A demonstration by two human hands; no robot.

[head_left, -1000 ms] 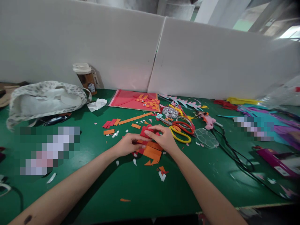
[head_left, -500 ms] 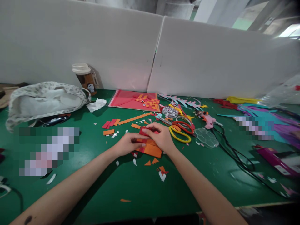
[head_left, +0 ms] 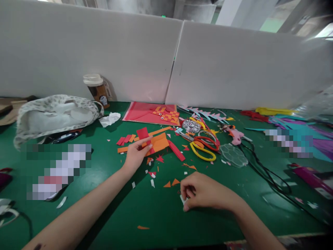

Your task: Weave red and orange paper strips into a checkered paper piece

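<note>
My left hand (head_left: pixel 135 154) pinches a piece of orange paper (head_left: pixel 160 143) with a red paper strip (head_left: pixel 142 132) running across it, thumb on top. It sits just above the table among cut scraps. Closer to me, my right hand (head_left: pixel 205 192) is curled low at the table, its fingertips closed on a white paper scrap (head_left: pixel 182 200); part of that scrap is hidden. A red paper strip (head_left: pixel 177 150) lies to the right of the orange paper. Small orange triangles (head_left: pixel 171 183) lie to the left of my right hand.
Scissors with yellow and red handles (head_left: pixel 203 151) lie right of centre. Beyond are a red sheet bearing a checkered paper fish (head_left: pixel 166 114), a lidded cup (head_left: pixel 97 91) and a spotted pouch (head_left: pixel 57 116). A pink glue gun (head_left: pixel 235 135) trails a black cord. A white partition (head_left: pixel 117 52) stands behind.
My right hand has left the paper and moved toward me and right, closing on a white scrap. My left hand keeps the orange paper, which now shows more openly, with its red strip sticking up.
</note>
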